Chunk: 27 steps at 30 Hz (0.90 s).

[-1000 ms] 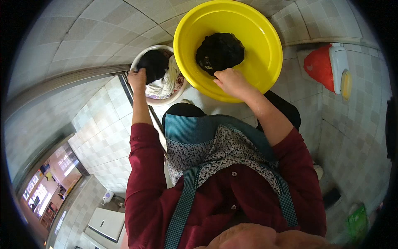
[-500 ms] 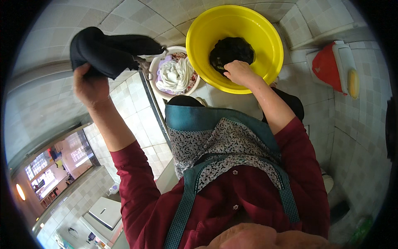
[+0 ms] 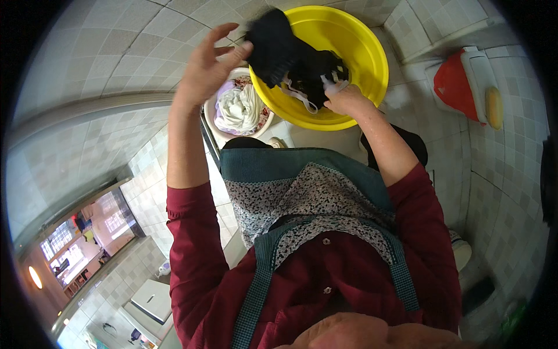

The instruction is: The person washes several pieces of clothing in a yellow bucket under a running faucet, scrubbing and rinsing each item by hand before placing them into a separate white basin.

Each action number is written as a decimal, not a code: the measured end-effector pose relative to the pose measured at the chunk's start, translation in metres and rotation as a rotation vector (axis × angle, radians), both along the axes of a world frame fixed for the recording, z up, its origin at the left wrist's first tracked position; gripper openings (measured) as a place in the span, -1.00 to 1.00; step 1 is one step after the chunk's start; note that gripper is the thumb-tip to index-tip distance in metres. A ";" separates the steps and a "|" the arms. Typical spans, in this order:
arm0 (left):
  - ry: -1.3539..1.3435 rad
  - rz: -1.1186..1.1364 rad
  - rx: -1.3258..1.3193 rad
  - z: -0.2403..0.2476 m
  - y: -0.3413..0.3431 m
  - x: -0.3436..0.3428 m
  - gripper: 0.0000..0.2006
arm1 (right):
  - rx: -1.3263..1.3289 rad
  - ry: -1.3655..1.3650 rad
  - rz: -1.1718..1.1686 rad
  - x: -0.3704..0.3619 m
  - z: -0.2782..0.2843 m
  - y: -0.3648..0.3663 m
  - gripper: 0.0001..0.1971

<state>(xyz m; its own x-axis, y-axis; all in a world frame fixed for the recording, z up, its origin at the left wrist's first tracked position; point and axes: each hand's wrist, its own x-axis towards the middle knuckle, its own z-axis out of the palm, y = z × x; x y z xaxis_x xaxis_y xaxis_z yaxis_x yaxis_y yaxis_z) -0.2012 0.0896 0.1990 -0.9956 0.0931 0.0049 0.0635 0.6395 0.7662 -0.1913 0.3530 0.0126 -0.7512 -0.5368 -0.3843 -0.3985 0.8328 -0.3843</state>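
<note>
A black bra [image 3: 272, 49] with moulded cups and pale straps stretches over the left rim of the yellow basin [image 3: 372, 70] and down into it. My left hand [image 3: 204, 68] is open beside the upper cup, fingers spread, the thumb tip at the cup's edge. Inside the basin's near side, my right hand [image 3: 349, 100] is closed on a pale strap end of the bra. Dark cloth lies around there, and I cannot tell how much of it belongs to the bra. The upper cup is blurred by motion.
Left of the yellow basin, a smaller pale basin [image 3: 212, 119] holds white and lilac cloth [image 3: 239, 109]. A red and white container [image 3: 456, 87] with a yellow bar stands at the right. A tiled wall rises behind, and a glass panel edge runs along my left.
The bra has swung right, from above the pale basin to over the yellow one. My left hand has followed and its fingers have opened. My right hand now grips a pale strap.
</note>
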 end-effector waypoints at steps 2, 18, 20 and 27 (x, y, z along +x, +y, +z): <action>0.160 -0.069 -0.185 -0.033 -0.005 -0.006 -0.44 | 0.091 -0.113 0.077 -0.001 0.013 -0.003 -0.71; 0.889 -0.055 -0.909 0.029 0.053 -0.103 -0.73 | -0.036 -0.126 0.065 -0.005 0.024 0.000 -0.74; 0.652 -0.093 -1.110 0.040 0.056 -0.121 -0.84 | -0.030 -0.120 0.061 -0.008 0.019 0.000 -0.74; 0.295 -0.207 -1.162 0.072 0.061 -0.141 -0.85 | -0.005 -0.124 0.083 -0.007 0.020 -0.004 -0.74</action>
